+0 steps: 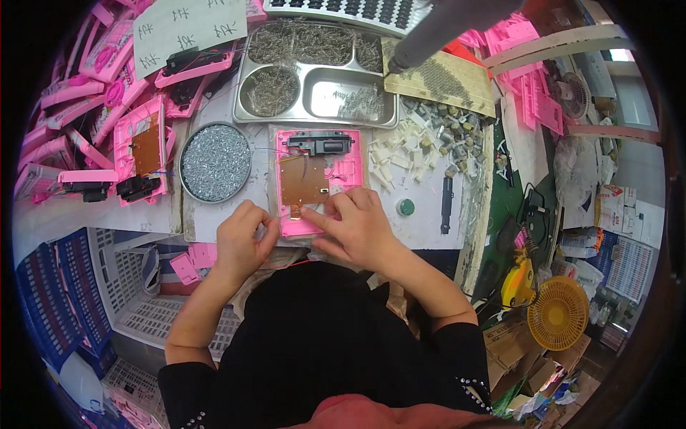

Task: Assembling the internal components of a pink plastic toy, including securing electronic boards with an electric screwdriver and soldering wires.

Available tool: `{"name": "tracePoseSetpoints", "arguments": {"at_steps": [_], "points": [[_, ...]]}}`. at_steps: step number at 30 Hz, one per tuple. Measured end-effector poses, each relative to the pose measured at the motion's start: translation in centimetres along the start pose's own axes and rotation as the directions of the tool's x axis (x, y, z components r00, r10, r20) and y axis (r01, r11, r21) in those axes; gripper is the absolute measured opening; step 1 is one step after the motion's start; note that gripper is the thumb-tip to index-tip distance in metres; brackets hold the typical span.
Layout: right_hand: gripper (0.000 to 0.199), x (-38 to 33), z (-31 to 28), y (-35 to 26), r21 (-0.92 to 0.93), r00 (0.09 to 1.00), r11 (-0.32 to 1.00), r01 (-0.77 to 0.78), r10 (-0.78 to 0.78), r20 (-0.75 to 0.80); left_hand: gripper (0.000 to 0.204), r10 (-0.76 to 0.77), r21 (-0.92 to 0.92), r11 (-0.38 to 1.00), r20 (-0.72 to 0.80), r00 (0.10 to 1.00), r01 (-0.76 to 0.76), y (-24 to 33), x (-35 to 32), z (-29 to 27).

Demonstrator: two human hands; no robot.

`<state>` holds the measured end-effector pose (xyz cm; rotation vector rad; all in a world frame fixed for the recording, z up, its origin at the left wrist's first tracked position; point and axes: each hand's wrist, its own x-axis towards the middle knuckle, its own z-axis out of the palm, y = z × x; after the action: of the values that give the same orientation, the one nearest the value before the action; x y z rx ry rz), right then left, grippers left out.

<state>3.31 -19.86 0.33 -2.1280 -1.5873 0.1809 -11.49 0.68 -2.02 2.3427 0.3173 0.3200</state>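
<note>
A pink plastic housing lies flat on the bench in front of me. Inside it sit a brown circuit board and, along the far edge, a black module with thin wires. At the board's near edge is a small copper-coloured piece. My right hand rests over the housing's near right corner, its index finger stretched onto that piece and the other fingers loosely bent. Beside the near left corner, my left hand is closed, thumb against curled fingers; whatever it may pinch is hidden.
A round tin of small screws stands left of the housing. Behind is a steel compartment tray with springs and metal bits. White plastic parts, a green-capped bottle and a dark strip lie rightward. Pink housings pile up left.
</note>
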Motion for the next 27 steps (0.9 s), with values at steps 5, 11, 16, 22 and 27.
{"name": "tracePoseSetpoints", "arguments": {"at_steps": [5, 11, 16, 22, 27], "points": [[0.034, 0.9, 4.4, -2.4, 0.027, 0.983, 0.998, 0.050, -0.045, -0.176, 0.015, 0.086, 0.126, 0.986, 0.158, 0.984, -0.107, -0.6, -4.1, 1.8], [0.028, 0.9, 4.5, -2.7, 0.064, 0.974, 0.998, 0.027, -0.012, -0.225, 0.014, 0.151, 0.066, 0.981, 0.341, 0.928, -0.184, -0.3, -6.5, 3.3], [0.031, 0.5, 5.8, -2.1, -0.044, 0.982, 0.998, 0.054, -0.061, -0.177, 0.016, 0.235, -0.031, 0.962, 0.596, 0.768, -0.271, -1.2, -3.7, -1.0], [0.035, 1.0, 3.8, -2.5, -0.041, 0.989, 0.997, 0.062, -0.067, -0.134, 0.019, 0.313, -0.150, 0.945, 0.157, 0.937, -0.291, -1.8, 0.3, 0.3], [0.013, 3.6, -5.6, 7.1, 0.133, 0.944, 0.991, -0.014, 0.057, -0.326, 0.018, 0.390, -0.163, 0.918, 0.213, 0.896, -0.361, -2.9, 0.4, -0.6]]}}
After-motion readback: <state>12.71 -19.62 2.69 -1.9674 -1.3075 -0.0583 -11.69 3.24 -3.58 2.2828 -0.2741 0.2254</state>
